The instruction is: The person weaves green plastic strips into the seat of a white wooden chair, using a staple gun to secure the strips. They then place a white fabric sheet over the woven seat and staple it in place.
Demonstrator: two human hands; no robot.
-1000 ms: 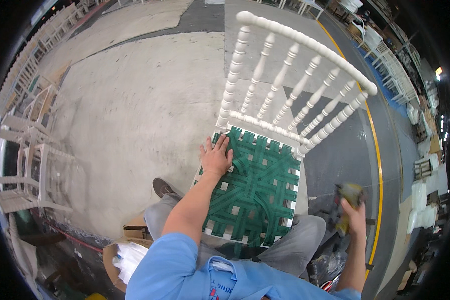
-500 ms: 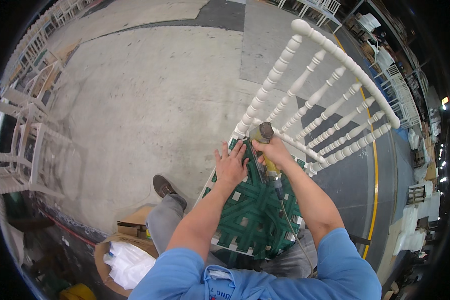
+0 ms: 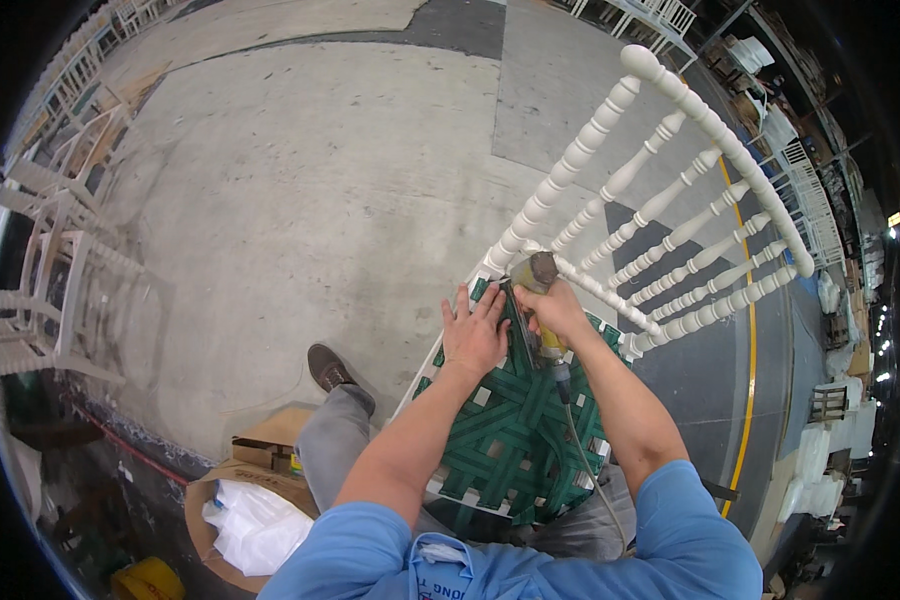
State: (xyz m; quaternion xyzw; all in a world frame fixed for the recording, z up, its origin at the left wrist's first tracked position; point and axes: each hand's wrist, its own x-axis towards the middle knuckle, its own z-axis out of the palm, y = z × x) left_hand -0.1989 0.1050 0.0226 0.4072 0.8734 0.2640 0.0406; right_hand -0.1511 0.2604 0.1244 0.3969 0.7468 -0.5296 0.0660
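A white chair (image 3: 580, 150) with turned spindles in its back stands between my legs. Green webbing straps (image 3: 500, 450) criss-cross its seat frame. My right hand (image 3: 560, 312) is wrapped around a yellow air staple gun (image 3: 551, 346), whose dark end sits at the seat's back left corner. From the gun's lower end an air hose (image 3: 580, 450) runs back toward me. Just left of the gun, my left hand (image 3: 473, 335) lies flat with fingers spread on the webbing near the seat's left edge. The gun's contact point is partly hidden by my hands.
An open cardboard box (image 3: 202, 520) holding a white plastic bag (image 3: 260, 528) stands by my left leg. White chair frames (image 3: 65, 290) line the left side. A yellow line (image 3: 750, 400) marks the floor at right. More furniture and wrapped goods fill the far right.
The chair, both hands and the staple gun have shifted slightly to the right in the view. Both hands keep nearly the same pose over the seat corner.
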